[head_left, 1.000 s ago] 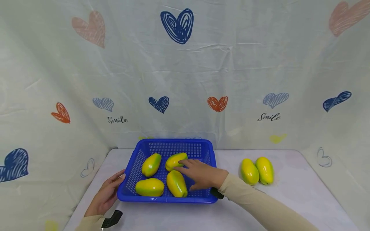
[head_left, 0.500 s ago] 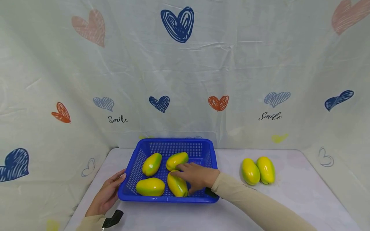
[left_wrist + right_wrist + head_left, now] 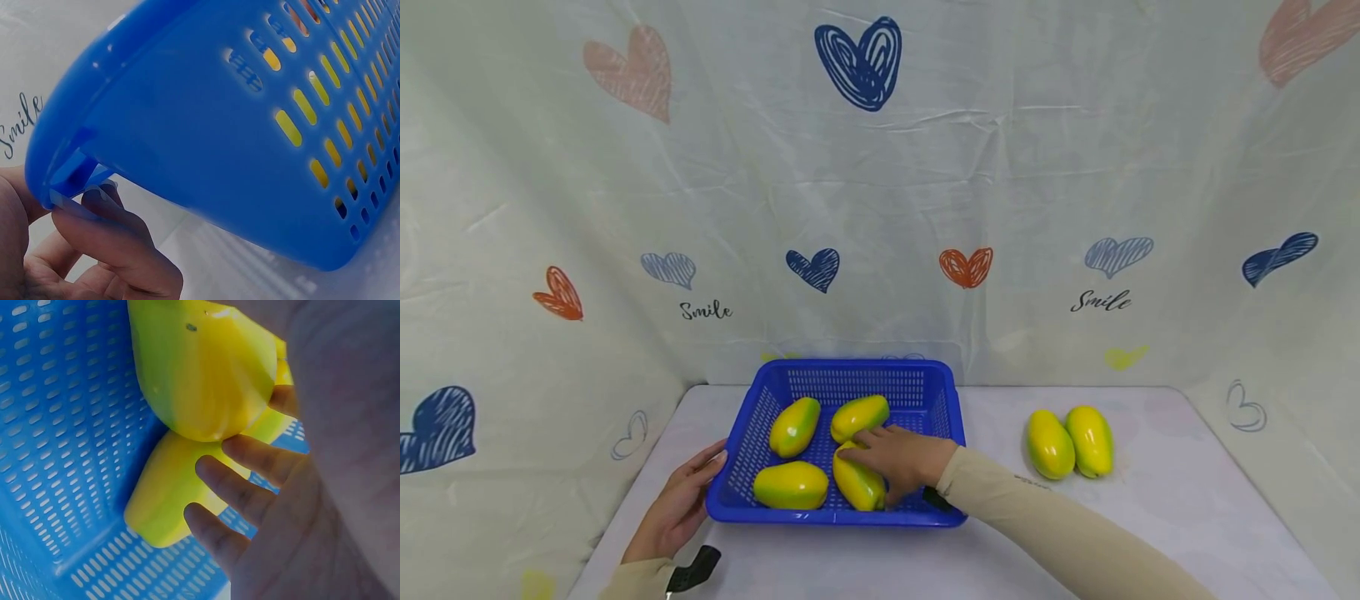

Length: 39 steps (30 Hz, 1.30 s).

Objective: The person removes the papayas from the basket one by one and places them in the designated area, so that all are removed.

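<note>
Hands: right hand (image 3: 898,461) grips papaya (image 3: 856,485), lengthwise front-to-back in basket (image 3: 842,518).

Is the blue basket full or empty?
Neither: the basket holds four fruits, with bare floor showing between them.

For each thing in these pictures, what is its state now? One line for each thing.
Blue basket: upright on the table, holding four fruits.
Front right fruit in basket: lying down, gripped by the right hand.
Other three fruits in basket: lying loose, not held.
Two fruits on table: side by side, outside the basket.
Left hand: holding the basket's left rim.
Right hand: fingers curled round a fruit.
</note>
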Each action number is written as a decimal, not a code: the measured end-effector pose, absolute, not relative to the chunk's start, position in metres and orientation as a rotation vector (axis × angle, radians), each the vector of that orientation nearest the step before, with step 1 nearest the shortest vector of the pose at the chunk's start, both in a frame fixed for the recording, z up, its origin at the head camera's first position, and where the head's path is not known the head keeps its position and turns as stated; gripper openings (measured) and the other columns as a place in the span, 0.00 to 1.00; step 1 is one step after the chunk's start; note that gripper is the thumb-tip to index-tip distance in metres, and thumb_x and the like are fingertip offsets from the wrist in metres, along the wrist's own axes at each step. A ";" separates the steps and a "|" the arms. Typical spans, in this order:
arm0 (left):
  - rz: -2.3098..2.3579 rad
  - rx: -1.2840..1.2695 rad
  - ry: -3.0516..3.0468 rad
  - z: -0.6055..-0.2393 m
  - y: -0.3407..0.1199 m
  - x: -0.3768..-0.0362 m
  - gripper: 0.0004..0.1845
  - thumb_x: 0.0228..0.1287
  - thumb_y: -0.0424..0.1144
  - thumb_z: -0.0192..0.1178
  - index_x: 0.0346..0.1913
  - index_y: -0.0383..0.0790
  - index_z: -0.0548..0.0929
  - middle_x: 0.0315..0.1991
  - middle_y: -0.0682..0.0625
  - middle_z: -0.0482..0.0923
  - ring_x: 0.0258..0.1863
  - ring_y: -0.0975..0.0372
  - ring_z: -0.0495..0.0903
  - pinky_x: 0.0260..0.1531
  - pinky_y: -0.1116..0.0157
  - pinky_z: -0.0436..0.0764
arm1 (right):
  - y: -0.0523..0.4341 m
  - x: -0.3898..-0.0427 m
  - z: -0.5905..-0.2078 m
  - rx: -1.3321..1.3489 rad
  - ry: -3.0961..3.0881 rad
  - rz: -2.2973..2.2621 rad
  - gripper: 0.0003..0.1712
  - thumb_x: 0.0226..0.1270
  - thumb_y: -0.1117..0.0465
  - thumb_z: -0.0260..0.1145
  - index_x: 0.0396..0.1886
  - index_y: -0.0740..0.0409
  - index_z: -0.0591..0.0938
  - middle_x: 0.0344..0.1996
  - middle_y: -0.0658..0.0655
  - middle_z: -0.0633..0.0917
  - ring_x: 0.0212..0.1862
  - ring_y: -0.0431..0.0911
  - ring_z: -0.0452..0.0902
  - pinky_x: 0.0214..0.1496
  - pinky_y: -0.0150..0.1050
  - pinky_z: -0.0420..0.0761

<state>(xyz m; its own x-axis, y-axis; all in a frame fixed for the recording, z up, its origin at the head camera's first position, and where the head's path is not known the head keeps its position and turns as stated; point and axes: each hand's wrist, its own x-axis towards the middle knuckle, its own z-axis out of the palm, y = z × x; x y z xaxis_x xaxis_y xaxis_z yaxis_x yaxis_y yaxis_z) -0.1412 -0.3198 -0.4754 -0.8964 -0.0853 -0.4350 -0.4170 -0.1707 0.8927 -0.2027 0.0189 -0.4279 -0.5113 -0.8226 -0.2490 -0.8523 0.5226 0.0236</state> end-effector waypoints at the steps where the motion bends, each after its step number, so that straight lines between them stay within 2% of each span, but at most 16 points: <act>1: 2.168 -0.581 1.864 -0.475 -0.320 -0.141 0.37 0.86 0.45 0.50 0.86 0.38 0.48 0.44 0.60 0.84 0.43 0.66 0.84 0.49 0.69 0.85 | 0.018 -0.203 -0.429 -1.428 2.558 0.212 0.55 0.56 0.44 0.85 0.81 0.42 0.67 0.74 0.50 0.71 0.73 0.44 0.68 0.76 0.42 0.70; 8: 2.156 -0.582 1.881 -0.476 -0.319 -0.141 0.37 0.86 0.46 0.50 0.86 0.39 0.49 0.45 0.60 0.84 0.44 0.66 0.84 0.49 0.68 0.85 | 0.015 -0.206 -0.433 -1.402 2.574 0.176 0.55 0.52 0.43 0.87 0.77 0.42 0.69 0.66 0.49 0.75 0.67 0.43 0.73 0.74 0.40 0.72; 18: 2.154 -0.583 1.879 -0.475 -0.319 -0.142 0.37 0.86 0.46 0.50 0.86 0.39 0.49 0.45 0.61 0.84 0.45 0.66 0.84 0.50 0.68 0.85 | 0.010 -0.207 -0.431 -1.300 2.554 0.130 0.51 0.51 0.45 0.88 0.70 0.42 0.68 0.68 0.45 0.75 0.69 0.43 0.72 0.76 0.38 0.69; 25: 2.162 -0.590 1.868 -0.475 -0.319 -0.142 0.37 0.86 0.45 0.50 0.86 0.38 0.48 0.45 0.60 0.84 0.44 0.66 0.83 0.49 0.68 0.85 | 0.012 -0.208 -0.429 -1.315 2.545 0.165 0.54 0.51 0.44 0.88 0.76 0.40 0.69 0.69 0.45 0.73 0.69 0.43 0.71 0.77 0.40 0.68; 30: 2.156 -0.578 1.872 -0.475 -0.320 -0.141 0.37 0.86 0.46 0.50 0.86 0.38 0.48 0.45 0.60 0.84 0.44 0.66 0.84 0.49 0.68 0.85 | 0.020 -0.208 -0.423 -1.364 2.550 0.147 0.54 0.49 0.45 0.89 0.75 0.38 0.71 0.69 0.44 0.74 0.70 0.44 0.70 0.77 0.43 0.68; 39: 2.114 -0.557 1.914 -0.474 -0.322 -0.142 0.37 0.86 0.46 0.50 0.86 0.38 0.48 0.45 0.59 0.84 0.44 0.66 0.83 0.48 0.68 0.85 | 0.049 -0.209 -0.401 -1.416 2.623 -0.041 0.57 0.47 0.45 0.89 0.77 0.45 0.71 0.69 0.50 0.75 0.67 0.49 0.71 0.74 0.48 0.72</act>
